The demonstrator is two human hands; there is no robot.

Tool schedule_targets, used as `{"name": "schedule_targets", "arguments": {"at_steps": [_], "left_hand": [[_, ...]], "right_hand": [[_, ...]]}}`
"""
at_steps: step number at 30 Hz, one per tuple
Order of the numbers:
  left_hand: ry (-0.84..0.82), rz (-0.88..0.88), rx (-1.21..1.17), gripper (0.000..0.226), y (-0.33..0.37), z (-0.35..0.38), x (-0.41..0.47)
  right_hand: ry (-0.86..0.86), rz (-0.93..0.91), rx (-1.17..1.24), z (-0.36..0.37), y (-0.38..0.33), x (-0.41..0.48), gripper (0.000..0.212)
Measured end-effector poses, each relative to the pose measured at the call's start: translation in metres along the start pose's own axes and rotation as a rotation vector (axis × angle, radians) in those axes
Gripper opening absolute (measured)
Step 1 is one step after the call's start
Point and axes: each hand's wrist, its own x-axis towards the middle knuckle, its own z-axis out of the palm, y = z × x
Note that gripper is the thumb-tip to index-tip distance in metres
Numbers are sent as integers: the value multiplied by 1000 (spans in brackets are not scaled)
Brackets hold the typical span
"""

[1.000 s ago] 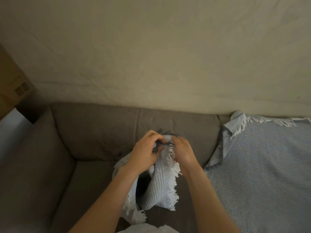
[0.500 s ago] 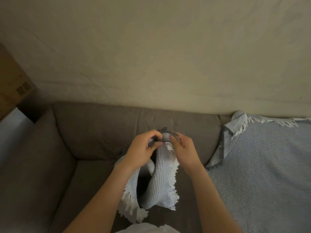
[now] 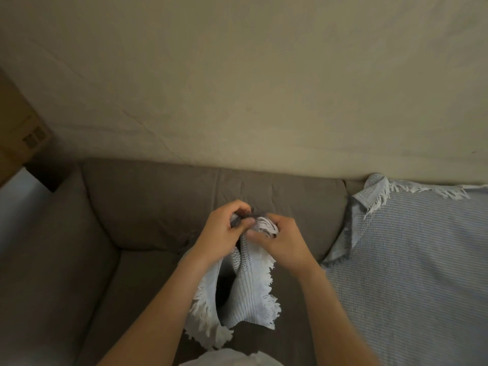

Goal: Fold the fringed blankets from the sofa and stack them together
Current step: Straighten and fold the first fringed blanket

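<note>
The head camera looks down on a grey-brown sofa (image 3: 148, 207) set against a plain beige wall (image 3: 237, 88), with a cardboard box (image 3: 18, 138) at the far left edge. In front of the back cushion, the left hand (image 3: 224, 231) and right hand (image 3: 282, 241) meet, almost touching, above the seat. Both grip the bunched top of a pale blue fringed blanket (image 3: 250, 294). The left hand's fingers are curled tight round the gathered edge, and the right hand pinches a fringed corner between thumb and curled fingers. The blanket hangs from them in two loose folds, its white fringe dangling just over the seat between the forearms. A second fringed blanket (image 3: 409, 260) lies spread over the sofa's right side, one fringed corner turned over at the backrest.
</note>
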Motion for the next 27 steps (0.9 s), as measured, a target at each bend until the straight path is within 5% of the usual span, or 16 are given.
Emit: {"name": "schedule_targets", "arguments": {"at_steps": [4, 7, 11, 14, 16, 22, 25, 27], "left_hand": [[-6, -65, -8, 12, -9, -3, 6], [18, -236, 32, 40, -19, -7, 7], [187, -613, 114, 53, -37, -14, 1], [198, -786, 76, 51, -44, -19, -6], [203, -875, 14, 68, -54, -21, -11], [271, -767, -72, 23, -74, -17, -14], [212, -659, -96, 29, -69, -15, -15], [193, -586, -68, 39, -66, -12, -14]], "right_hand": [[112, 38, -138, 3, 11, 12, 23], [271, 139, -165, 4, 22, 20, 24], [411, 316, 37, -4, 30, 25, 23], [320, 479, 359, -9, 37, 27, 7], [307, 475, 446, -6, 36, 25, 4], [496, 209, 204, -3, 28, 16, 21], [400, 188, 156, -2, 19, 16, 30], [492, 226, 188, -1, 17, 16, 33]]}}
